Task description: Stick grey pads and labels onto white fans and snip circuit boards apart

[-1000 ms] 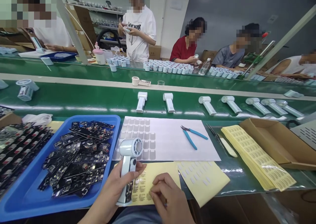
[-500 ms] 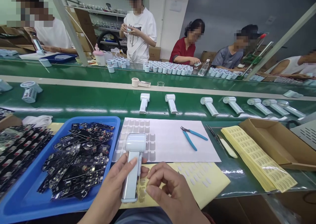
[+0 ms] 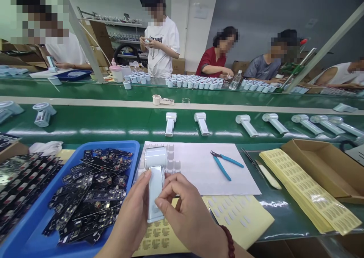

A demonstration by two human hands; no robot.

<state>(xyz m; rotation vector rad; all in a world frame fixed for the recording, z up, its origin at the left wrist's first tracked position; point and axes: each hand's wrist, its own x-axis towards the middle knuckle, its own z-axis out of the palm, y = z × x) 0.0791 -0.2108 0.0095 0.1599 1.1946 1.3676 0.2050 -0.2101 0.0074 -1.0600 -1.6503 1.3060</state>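
Observation:
My left hand (image 3: pixel 133 208) is wrapped round the handle of a pale blue handheld fan (image 3: pixel 156 189), its round head pointing away from me. My right hand (image 3: pixel 184 208) is curled in a pinch, with thumb and fingertips against the right side of the handle; whatever they pinch is hidden. Beneath the hands lies a yellow sticker sheet (image 3: pixel 155 237) with small dark printed labels. Another yellow sheet (image 3: pixel 256 216) with small whitish stickers lies to the right. Behind them is a white sheet (image 3: pixel 196 167) with grey stickers, partly covered by the fan.
Blue-handled cutters (image 3: pixel 223 165) lie on the white sheet. At left stands a blue tray (image 3: pixel 133 152) of circuit boards (image 3: pixel 96 186). Tweezers (image 3: pixel 251 161), yellow label strips (image 3: pixel 309 189) and a cardboard box (image 3: pixel 321 163) are at right. Several fans (image 3: pixel 170 123) lie on the green belt (image 3: pixel 127 121); co-workers sit or stand opposite.
My right hand has moved up and left from beside the fan onto its handle. The left thumb has shifted to the handle's left edge. The view has tilted slightly.

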